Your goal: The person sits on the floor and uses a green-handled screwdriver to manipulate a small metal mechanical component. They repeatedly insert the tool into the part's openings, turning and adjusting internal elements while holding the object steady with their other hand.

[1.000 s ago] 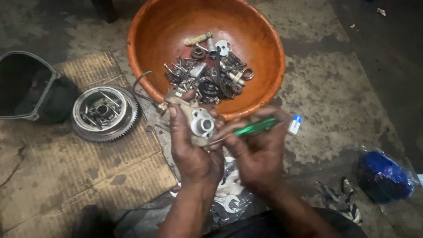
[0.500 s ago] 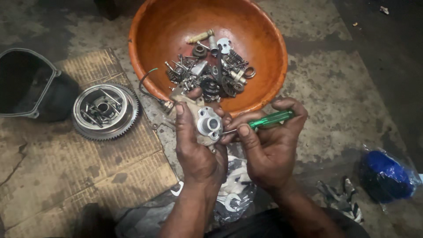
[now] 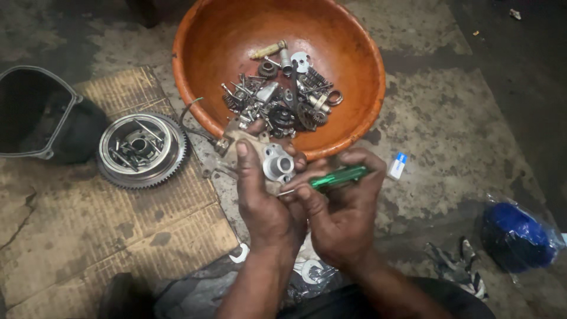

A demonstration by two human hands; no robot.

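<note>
Right hand point(image 3: 342, 218) has drawn closer, screwdriver point(image 3: 338, 176) apparently touching metal part point(image 3: 273, 165).

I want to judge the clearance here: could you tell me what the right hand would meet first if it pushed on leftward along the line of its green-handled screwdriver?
Probably the small metal part held in the left hand: the green-handled screwdriver in the right hand has its tip right at that part, though exact contact is hard to judge.

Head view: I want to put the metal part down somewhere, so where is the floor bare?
Bare concrete floor lies right of the orange bowl, above the blue bag. The cardboard below the toothed flywheel is also free. The bowl is crowded with small parts; wrenches lie under the hands.
</note>
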